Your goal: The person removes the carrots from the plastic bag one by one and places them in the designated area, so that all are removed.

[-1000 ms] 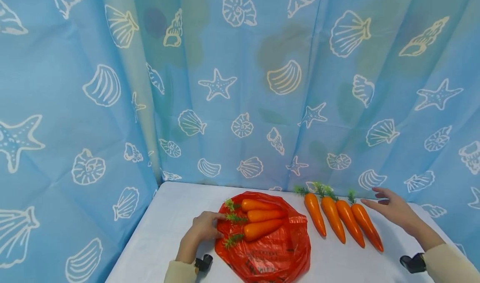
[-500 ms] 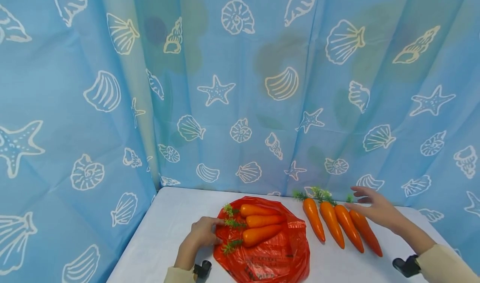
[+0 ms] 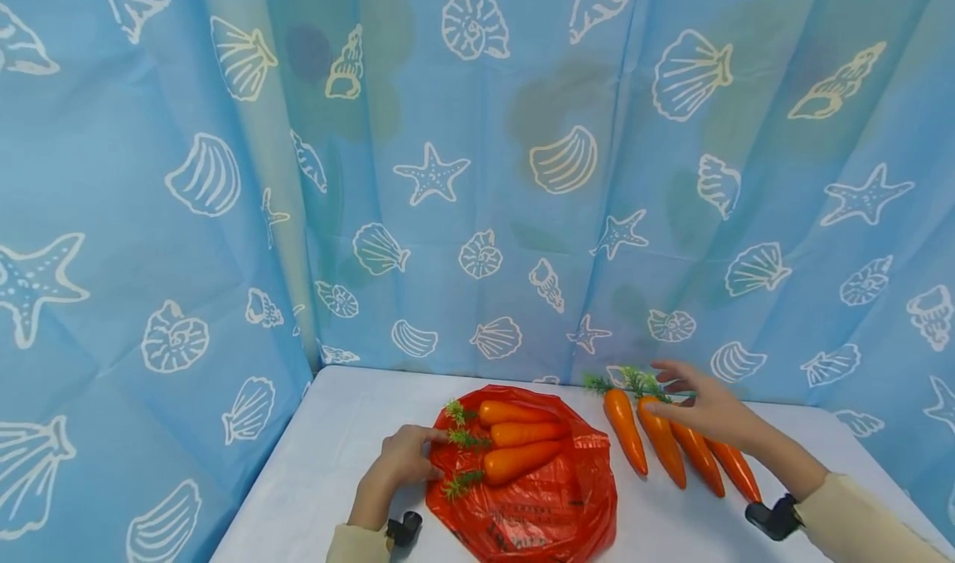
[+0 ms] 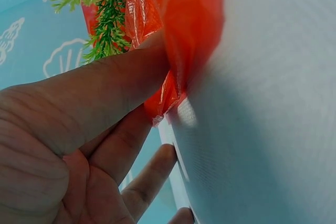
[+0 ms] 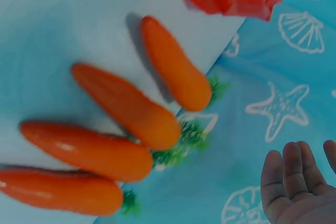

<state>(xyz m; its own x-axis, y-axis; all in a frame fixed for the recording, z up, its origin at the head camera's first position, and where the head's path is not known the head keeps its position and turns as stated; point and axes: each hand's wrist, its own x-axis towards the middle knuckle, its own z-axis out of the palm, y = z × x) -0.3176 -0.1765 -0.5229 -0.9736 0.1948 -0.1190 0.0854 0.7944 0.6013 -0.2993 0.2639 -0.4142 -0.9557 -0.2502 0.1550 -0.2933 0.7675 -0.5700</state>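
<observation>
A red plastic bag (image 3: 533, 513) lies spread on the table with three orange carrots (image 3: 522, 461) on it, their green tops pointing left. At the bag's left rim my left hand (image 3: 405, 457) pinches the edge; in the left wrist view the red film (image 4: 194, 19) runs between thumb and index finger, the other fingers spread out. My right hand (image 3: 705, 405) hovers over a row of several more carrots (image 3: 627, 432), fingers extended and holding nothing. It partly covers the two on the right. The right wrist view shows this row below the hand, with one carrot (image 5: 176, 66) nearest the bag.
The white table (image 3: 351, 405) ends at a blue curtain (image 3: 477, 182) printed with shells and starfish, which also rises on the left. Black wrist cameras sit on both wrists, the right one (image 3: 773, 517) low beside the carrots.
My right hand has moved left along the tops of the carrot row, from its right end to over the middle. The left hand stays at the bag's rim.
</observation>
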